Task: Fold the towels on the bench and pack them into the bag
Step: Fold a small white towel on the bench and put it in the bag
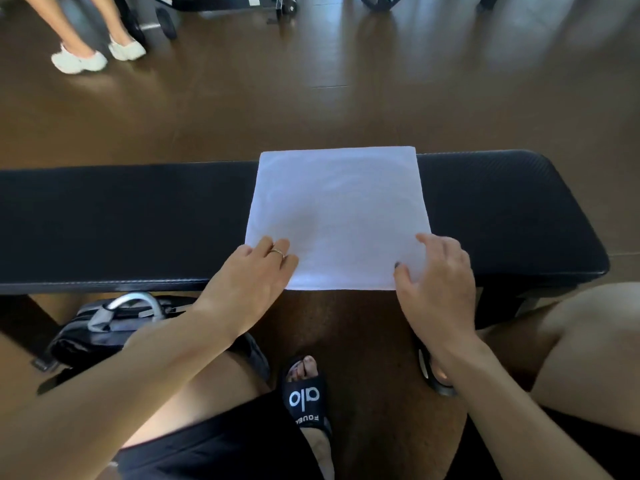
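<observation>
A white towel (337, 209) lies flat as a square across the black padded bench (138, 220). My left hand (252, 275) rests on the towel's near left corner with its fingers straight. At the near right corner my right hand (438, 275) lies on the cloth, fingers loosely spread and thumb on top. A dark bag (104, 327) with grey handles sits on the floor under the bench's near edge, to the left of my knee and partly hidden by my left forearm.
Brown wooden floor lies beyond the bench. Another person's legs in white shoes (97, 55) stand at the far left. Gym equipment with wheels (166, 22) lines the far edge. My feet in black slides (304, 396) are below the bench.
</observation>
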Motion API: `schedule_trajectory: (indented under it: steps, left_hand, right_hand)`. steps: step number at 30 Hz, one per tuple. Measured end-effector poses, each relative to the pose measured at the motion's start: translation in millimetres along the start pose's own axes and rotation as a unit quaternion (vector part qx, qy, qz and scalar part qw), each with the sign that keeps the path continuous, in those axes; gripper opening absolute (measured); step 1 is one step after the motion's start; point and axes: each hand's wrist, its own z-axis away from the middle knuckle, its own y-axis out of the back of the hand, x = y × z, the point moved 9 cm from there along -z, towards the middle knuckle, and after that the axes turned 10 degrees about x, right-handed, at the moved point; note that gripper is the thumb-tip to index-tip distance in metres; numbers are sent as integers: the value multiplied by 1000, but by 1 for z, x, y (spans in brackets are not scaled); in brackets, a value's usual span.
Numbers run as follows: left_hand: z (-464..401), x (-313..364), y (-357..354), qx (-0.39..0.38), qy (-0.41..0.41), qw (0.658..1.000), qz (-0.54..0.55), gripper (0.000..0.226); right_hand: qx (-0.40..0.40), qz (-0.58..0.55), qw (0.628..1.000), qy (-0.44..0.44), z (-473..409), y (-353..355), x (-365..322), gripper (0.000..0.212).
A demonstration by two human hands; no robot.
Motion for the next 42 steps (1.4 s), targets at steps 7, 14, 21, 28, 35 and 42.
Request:
schedule_trajectory:
  steps: [7,14,21,28,35,42]
  left_hand:
    - [9,3,11,12,4,1000,-13,46]
    - [17,-2,8,-33,23,999,-19,38]
    - [16,-5,7,-39,-4,999,-25,26]
    - [13,-3,13,-12,-13,1000,-8,27]
    - [17,-12,8,38,-76,996,-11,31]
    - [29,-14,0,26,-138,989,-55,21]
  right_hand:
    - [19,-172,954,-245,29,12,44,29]
    - [-34,-351,833,-425,47,-15,59,22]
    - [-7,-361,842,-401,30,-3,62,15]
    - [-29,-207,939,-272,-12,14,49,18]
    - [-89,-105,975,-177,-22,14,44,18]
    - [-72,-142,969,-190,-15,14,53,9]
